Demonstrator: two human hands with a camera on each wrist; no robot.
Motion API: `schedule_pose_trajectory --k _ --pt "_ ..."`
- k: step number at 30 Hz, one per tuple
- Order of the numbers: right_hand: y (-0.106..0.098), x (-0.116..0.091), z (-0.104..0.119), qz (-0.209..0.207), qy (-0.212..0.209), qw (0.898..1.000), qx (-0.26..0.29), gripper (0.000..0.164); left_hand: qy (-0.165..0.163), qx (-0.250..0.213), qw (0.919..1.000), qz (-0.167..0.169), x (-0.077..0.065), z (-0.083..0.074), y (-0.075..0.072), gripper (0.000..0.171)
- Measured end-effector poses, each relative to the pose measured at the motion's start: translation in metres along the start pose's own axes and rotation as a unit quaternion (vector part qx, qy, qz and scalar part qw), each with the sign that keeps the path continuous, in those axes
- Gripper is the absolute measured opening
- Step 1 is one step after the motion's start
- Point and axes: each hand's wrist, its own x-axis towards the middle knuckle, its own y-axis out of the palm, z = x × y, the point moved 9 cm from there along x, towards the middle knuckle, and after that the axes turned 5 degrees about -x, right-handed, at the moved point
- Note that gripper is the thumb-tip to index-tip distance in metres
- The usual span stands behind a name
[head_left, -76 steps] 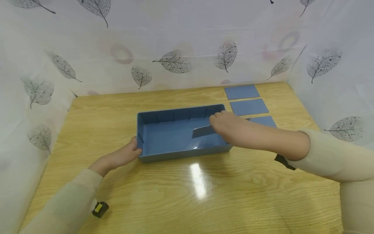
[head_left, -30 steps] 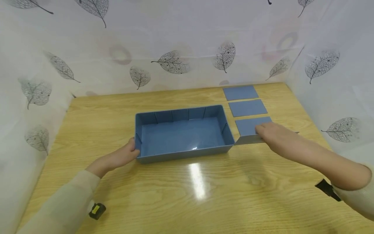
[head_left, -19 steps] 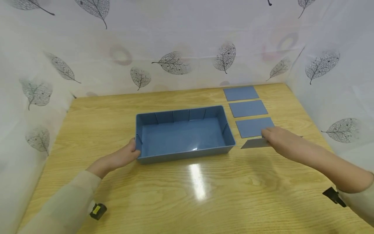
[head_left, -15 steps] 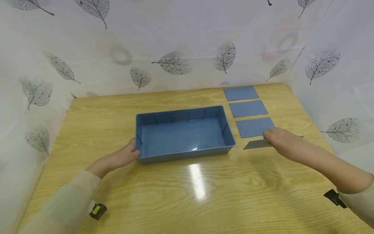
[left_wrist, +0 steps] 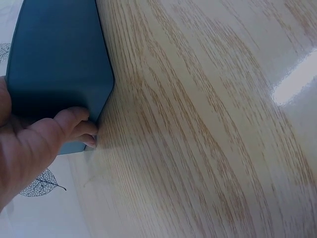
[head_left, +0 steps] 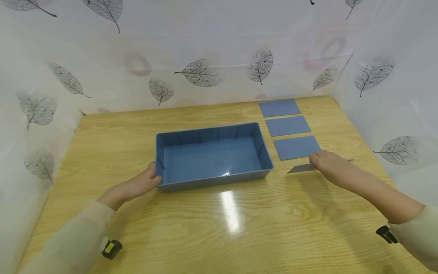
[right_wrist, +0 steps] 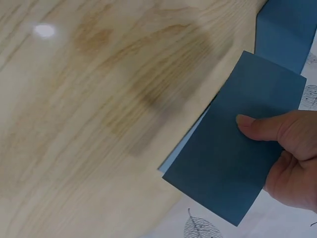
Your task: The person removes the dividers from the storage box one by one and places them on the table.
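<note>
An open blue rectangular box with upright grooves inside its walls stands mid-table. My left hand grips its left end, the thumb near the rim. In the left wrist view the fingers lie against the outer wall of the box. To the right of the box, my right hand holds a thin blue divider panel, raised over the table and seen nearly edge-on. The right wrist view shows the thumb pressed on the broad face of this panel; the fingers behind it are mostly hidden.
Three similar flat panels lie in a column right of the box: a near panel, a middle panel and a far panel. A leaf-patterned white curtain borders the wooden table at back and sides.
My right hand has carried the panel out from over the box to the right, past the near panel. Lately it barely moves. The left hand keeps its grip on the box.
</note>
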Motion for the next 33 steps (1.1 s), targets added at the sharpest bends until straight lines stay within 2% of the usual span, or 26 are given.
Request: schedule_pose_trajectory --k 7,14,23,29,33 --pt "0.007 -0.002 -0.004 -0.051 -0.017 0.999 0.001 0.015 -0.008 0.004 1.0000 0.002 0.000 0.002 -0.001 0.072" --pt "0.019 -0.004 -0.006 -0.062 -0.023 0.998 0.012 0.019 -0.008 0.002 1.0000 0.004 0.000 0.002 0.000 0.072" --pt "0.018 -0.013 0.002 -0.174 -0.048 0.984 -0.008 0.035 0.007 -0.003 1.0000 0.001 -0.001 0.001 0.000 0.071" --pt "0.023 -0.017 0.004 -0.198 -0.045 0.979 -0.019 0.036 -0.003 0.001 1.0000 -0.001 0.000 0.004 0.000 0.072" --pt "0.027 -0.020 0.003 -0.209 -0.037 0.977 -0.031 0.029 -0.006 0.003 1.0000 -0.002 0.001 0.004 0.000 0.072"
